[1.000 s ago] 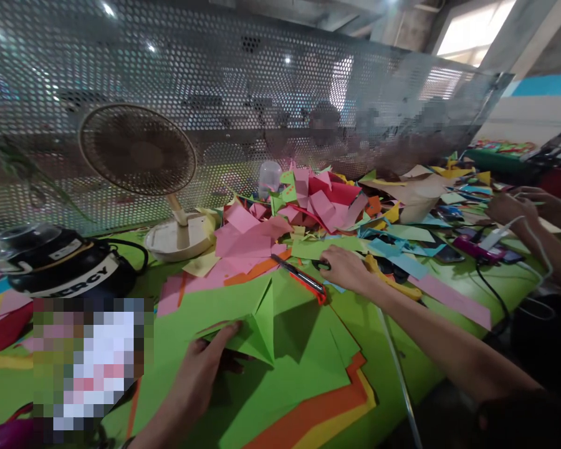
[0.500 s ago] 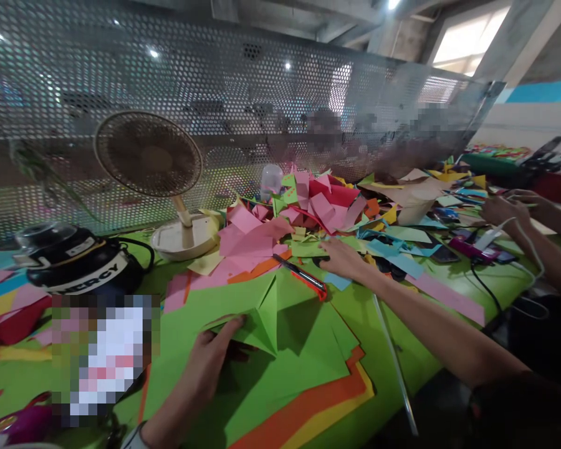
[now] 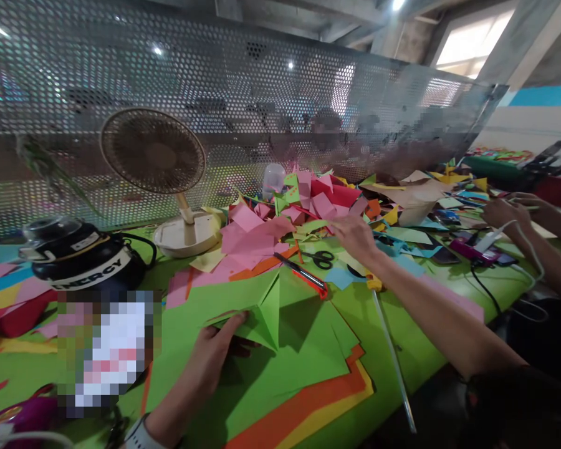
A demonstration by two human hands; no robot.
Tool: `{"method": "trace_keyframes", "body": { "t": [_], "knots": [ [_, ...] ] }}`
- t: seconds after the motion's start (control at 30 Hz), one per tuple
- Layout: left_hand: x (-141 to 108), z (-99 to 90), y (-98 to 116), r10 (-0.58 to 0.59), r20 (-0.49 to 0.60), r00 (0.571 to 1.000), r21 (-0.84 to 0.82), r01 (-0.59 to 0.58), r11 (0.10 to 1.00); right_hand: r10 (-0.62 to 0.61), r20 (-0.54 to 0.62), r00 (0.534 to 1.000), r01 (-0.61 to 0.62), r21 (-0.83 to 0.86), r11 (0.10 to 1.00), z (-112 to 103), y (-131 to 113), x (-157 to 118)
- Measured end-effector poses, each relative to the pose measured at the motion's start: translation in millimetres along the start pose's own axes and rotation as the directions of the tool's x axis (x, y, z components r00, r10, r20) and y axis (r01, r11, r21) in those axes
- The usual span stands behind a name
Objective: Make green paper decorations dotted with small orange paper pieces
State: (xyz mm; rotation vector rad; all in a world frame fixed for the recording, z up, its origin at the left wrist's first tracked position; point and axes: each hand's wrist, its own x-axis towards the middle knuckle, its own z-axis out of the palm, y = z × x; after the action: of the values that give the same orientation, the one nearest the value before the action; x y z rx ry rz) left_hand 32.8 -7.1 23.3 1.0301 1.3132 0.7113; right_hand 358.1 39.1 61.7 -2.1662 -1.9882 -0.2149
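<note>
Left hand pinches folded green paper above the sheet stack, near the desk's front edge. Probably light, bends easily; grip along a crease, don't crush. Right hand has shifted toward the rear edge, by green scraps, uncovering scissors; can't tell its grip.

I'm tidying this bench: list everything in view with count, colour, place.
Folded paper: one, green, centre
Sheet stack: one, multicoloured, underneath
Cutter: one, red, stack's far edge
Scissors: one, black, beside cutter
Loose paper: plenty, mixed, far side
Fan: one, beige, left
Lettered object: one, black, left
Screen: one, grey, back
Dome: one, clear, by screen
Rod: one, silvery, near edge
Power strip: one, purple, right
Co-worker's hands: two, far right
Table: one, green, beneath
Left hand: one, gripping folded paper
Right hand: one, by loose paper
</note>
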Motion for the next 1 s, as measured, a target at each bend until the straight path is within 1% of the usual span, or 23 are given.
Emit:
{"method": "trace_keyframes", "body": {
  "t": [0.07, 0.1, 0.2, 0.3, 0.4, 0.43, 0.47, 0.57, 0.63, 0.73, 0.83, 0.93, 1.0],
  "knots": [
    [-0.2, 0.7, 0.4, -0.020, 0.007, 1.000, -0.007, 0.020, 1.000, 0.040, -0.036, 0.999, -0.042, -0.044, 0.998, -3.9, 8.2, 2.8],
    [0.0, 0.9, 0.2, -0.019, 0.010, 1.000, -0.012, 0.019, 1.000, 0.053, -0.031, 0.998, -0.055, -0.065, 0.996, -3.2, 10.7, 3.1],
    [1.3, 0.8, -1.0, 0.021, 0.002, 1.000, -0.026, -0.021, 0.999, 0.060, 0.043, 0.997, -0.056, -0.107, 0.993, 6.9, 9.5, -0.5],
    [2.3, 0.3, -1.8, 0.029, -0.007, 1.000, -0.013, -0.029, 0.999, 0.050, 0.155, 0.987, -0.032, -0.115, 0.993, 20.0, -2.4, -7.1],
    [2.0, 0.4, -2.0, -0.004, -0.019, 1.000, 0.001, 0.004, 1.000, 0.038, 0.303, 0.952, -0.007, -0.104, 0.995, 26.7, -17.0, -10.1],
    [1.9, 0.5, -2.2, 0.001, -0.029, 1.000, -0.009, -0.001, 1.000, 0.042, 0.345, 0.937, -0.007, -0.104, 0.995, 27.2, -21.1, -9.5],
    [1.9, 0.6, -2.4, 0.008, -0.013, 1.000, -0.027, -0.009, 1.000, 0.052, 0.380, 0.924, -0.012, -0.105, 0.994, 27.0, -24.4, -8.0],
    [2.9, 0.7, -3.2, 0.107, 0.014, 0.994, -0.050, -0.106, 0.993, 0.087, 0.449, 0.889, -0.043, -0.108, 0.993, 23.5, -31.0, 0.6],
    [4.3, 0.6, -3.5, 0.121, 0.019, 0.992, -0.061, -0.120, 0.991, 0.107, 0.472, 0.875, -0.068, -0.100, 0.993, 19.0, -32.6, 7.3],
    [5.7, 0.1, -3.2, 0.150, 0.017, 0.989, -0.087, -0.148, 0.985, 0.115, 0.481, 0.869, -0.106, -0.045, 0.993, 7.8, -28.6, 12.7],
    [5.3, -0.9, -1.8, 0.178, 0.026, 0.984, -0.117, -0.174, 0.978, 0.115, 0.485, 0.867, -0.167, 0.066, 0.984, -6.7, -14.5, 7.4],
    [3.8, -1.7, 0.1, 0.184, 0.033, 0.982, -0.143, -0.178, 0.974, 0.134, 0.468, 0.873, -0.260, 0.215, 0.941, -17.5, 1.9, -10.8],
    [3.5, -1.7, 0.8, 0.177, 0.028, 0.984, -0.157, -0.170, 0.973, 0.137, 0.445, 0.885, -0.302, 0.325, 0.896, -19.8, 5.2, -28.7]
  ]
}}
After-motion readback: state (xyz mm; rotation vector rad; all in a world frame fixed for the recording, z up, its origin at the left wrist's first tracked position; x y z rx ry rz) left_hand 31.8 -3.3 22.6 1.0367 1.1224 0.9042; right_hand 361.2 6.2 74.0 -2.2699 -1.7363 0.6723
